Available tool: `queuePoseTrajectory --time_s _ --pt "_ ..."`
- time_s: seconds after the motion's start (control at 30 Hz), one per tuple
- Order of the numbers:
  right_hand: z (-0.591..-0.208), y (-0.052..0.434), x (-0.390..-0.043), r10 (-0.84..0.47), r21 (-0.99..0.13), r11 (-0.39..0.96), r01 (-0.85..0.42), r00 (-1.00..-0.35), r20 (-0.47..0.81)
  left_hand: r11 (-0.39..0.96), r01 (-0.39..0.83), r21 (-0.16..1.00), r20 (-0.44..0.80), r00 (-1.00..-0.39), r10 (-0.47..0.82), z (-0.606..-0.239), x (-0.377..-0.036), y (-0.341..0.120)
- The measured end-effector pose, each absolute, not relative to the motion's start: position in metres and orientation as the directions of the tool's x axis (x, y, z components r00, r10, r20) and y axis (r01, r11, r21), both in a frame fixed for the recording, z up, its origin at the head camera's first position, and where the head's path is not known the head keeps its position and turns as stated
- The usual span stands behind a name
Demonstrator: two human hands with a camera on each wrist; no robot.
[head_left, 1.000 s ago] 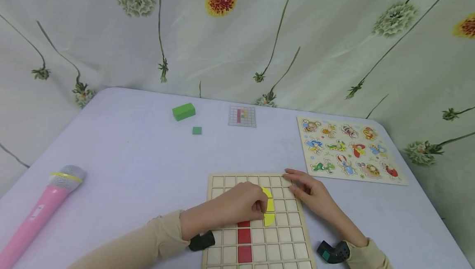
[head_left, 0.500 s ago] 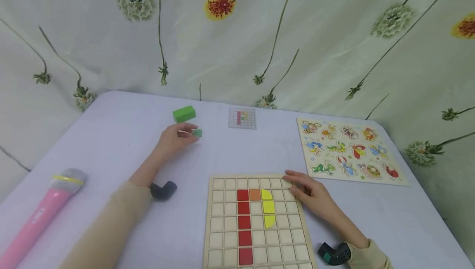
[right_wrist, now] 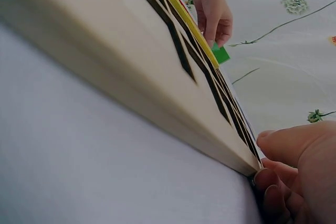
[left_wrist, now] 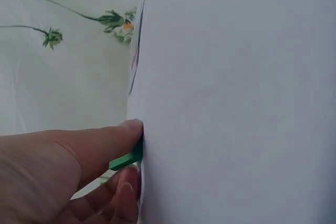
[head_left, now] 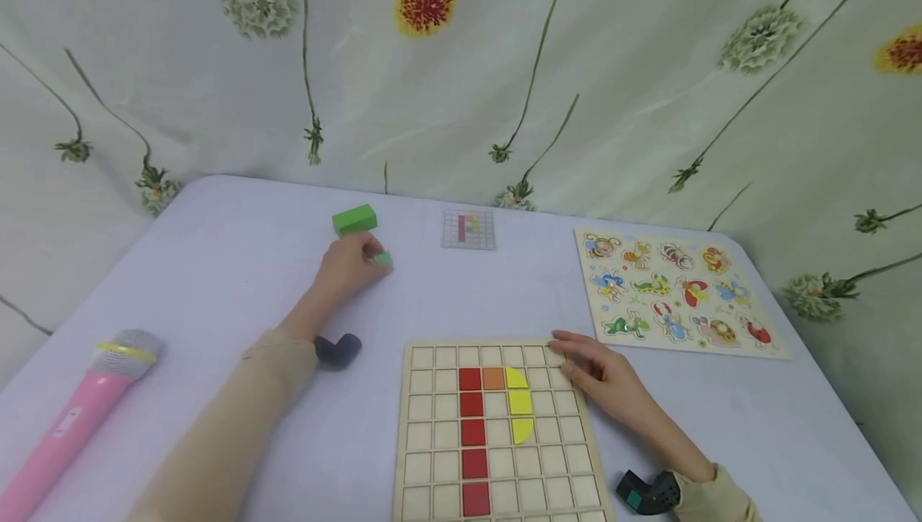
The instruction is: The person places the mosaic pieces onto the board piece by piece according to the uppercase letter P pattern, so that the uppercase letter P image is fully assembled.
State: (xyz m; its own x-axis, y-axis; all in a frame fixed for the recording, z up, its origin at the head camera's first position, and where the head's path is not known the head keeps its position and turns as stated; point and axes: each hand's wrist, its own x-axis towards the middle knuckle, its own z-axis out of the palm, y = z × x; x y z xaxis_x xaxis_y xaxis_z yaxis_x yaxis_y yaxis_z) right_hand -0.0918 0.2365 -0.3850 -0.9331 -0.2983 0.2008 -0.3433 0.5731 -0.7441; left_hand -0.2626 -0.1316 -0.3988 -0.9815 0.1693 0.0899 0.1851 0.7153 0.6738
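Observation:
My left hand point(head_left: 349, 264) pinches a small green square tile point(head_left: 383, 258) close over the white tabletop. In the left wrist view the tile point(left_wrist: 127, 160) sits between thumb and fingertips, partly hidden by them. My right hand point(head_left: 611, 382) rests with relaxed fingers at the far right corner of a wooden grid board point(head_left: 425, 407). The right wrist view shows its fingertips point(right_wrist: 265, 179) right at that corner. On the board are a column of red squares point(head_left: 474, 432), one orange square point(head_left: 493, 379) and yellow pieces point(head_left: 520, 403), two of them rounded.
A green block point(head_left: 354, 219) lies just beyond my left hand. A small pattern card point(head_left: 468, 229) is at the back. An insect puzzle board point(head_left: 673, 290) lies back right, and a pink microphone point(head_left: 79, 418) at the left. A flowered cloth point(head_left: 432, 90) hangs behind.
My left hand has moved from over the board to the green tile at the back left, and its fingers have closed on it. My right hand has stayed at the board's corner.

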Motion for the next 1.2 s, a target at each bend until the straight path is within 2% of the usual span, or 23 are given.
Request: queuePoseTrajectory --time_s 0.13,0.23,0.37,0.47,0.63,0.9,1.2 --pt "-0.385 0.236 -0.092 -0.301 -0.744 0.575 -0.340 -0.934 0.194 0.676 0.231 0.700 0.110 -0.970 0.217 -0.391 -0.236 -0.112" --pt "-0.385 0.236 -0.092 -0.311 -0.742 0.573 -0.347 -0.930 0.195 0.604 0.285 0.744 0.084 -0.937 0.339 -0.382 -0.204 -0.086" --pt "-0.384 0.235 -0.092 -0.318 -0.738 0.571 -0.359 -0.926 0.205 0.465 0.336 0.819 0.003 -0.813 0.583 -0.373 -0.155 -0.048" --pt "-0.383 0.234 -0.092 -0.316 -0.745 0.566 -0.353 -0.927 0.200 0.409 0.367 0.836 -0.019 -0.725 0.689 -0.372 -0.128 -0.030" --pt "-0.383 0.234 -0.092 -0.314 -0.752 0.569 -0.334 -0.933 0.176 0.413 0.409 0.813 -0.026 -0.685 0.728 -0.377 -0.108 -0.019" --pt "-0.383 0.236 -0.092 -0.307 -0.739 0.583 -0.338 -0.934 0.185 0.472 0.486 0.735 -0.006 -0.692 0.722 -0.378 -0.100 -0.015" --pt "-0.383 0.237 -0.092 -0.313 -0.732 0.581 -0.357 -0.928 0.205 0.527 0.664 0.530 0.047 -0.644 0.764 -0.378 -0.095 -0.014"
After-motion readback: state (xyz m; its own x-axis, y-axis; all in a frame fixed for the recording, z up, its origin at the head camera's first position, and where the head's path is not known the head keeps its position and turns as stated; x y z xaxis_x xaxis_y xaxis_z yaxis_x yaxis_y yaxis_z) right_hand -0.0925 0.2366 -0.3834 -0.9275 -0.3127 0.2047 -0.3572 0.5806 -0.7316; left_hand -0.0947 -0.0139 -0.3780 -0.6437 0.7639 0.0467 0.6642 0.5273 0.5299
